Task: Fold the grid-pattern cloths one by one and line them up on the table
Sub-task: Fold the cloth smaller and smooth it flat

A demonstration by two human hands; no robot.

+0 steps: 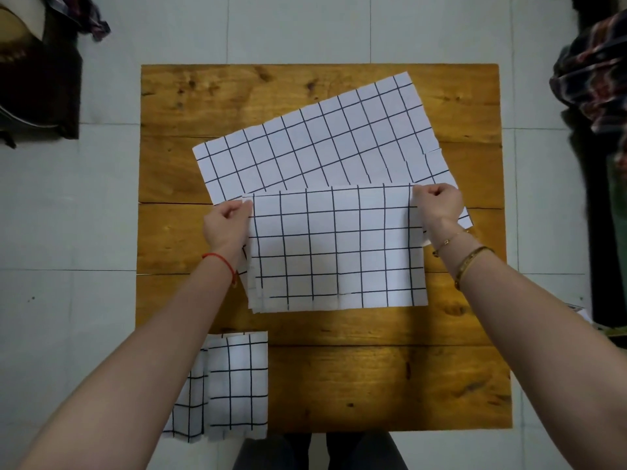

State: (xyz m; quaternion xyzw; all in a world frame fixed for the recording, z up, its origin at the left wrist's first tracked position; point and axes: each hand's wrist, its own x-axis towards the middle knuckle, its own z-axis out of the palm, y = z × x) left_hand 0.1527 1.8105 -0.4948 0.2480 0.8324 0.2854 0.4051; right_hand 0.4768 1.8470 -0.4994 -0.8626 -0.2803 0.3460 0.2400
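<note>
White grid-pattern cloth (336, 249), printed with thin dark lines, is held at its two far corners. Fingers of the left hand (226, 225) are curled and pinch the far-left corner; fingers of the right hand (437, 206) are likewise curled and pinch the far-right corner. The cloth's far edge is a fold, and its near edge shows several stacked layers, so it appears already doubled over. It lies at the middle of the wooden counter (390, 378), its far part overlapping an unfolded grid cloth (312, 144) spread at an angle behind it. Two folded cloths (234, 385) sit side by side at the near-left corner of the counter, one partly overhanging the edge. Judged from its drape and clean creases, the fabric is light, thin and limp; it should hold a fold but shift easily if dragged. Corner pinches, with the edge kept taut between both hands, suit it best. A red string bracelet (220, 261) marks the left wrist, gold bangles (470, 262) the right. Pale floor tiles (298, 28) surround the counter.
</note>
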